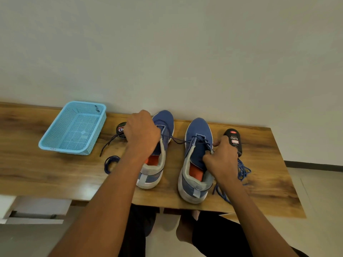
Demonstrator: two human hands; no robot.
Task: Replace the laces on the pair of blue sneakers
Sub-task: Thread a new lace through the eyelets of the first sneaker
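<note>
two blue sneakers stand side by side on a wooden table [269, 175], toes toward the wall. the left hand [142, 131] is curled over the left sneaker [157, 145]; the right hand [220, 160] pinches the dark lace [178, 140] at the right sneaker [196, 158] — the lace runs between both shoes. a blue basket [74, 127], a polish tin [121, 129], a polish bottle [234, 140] and loose laces [243, 169] lie around them.

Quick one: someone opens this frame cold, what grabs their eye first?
The pair of blue sneakers at the middle of the wooden table, toes to the wall, with both hands on them: the left hand over the left shoe, the right hand pinching a dark lace stretched between the shoes. Next, the light blue basket at far left, and a loose blue lace piled by the right wrist.
</note>
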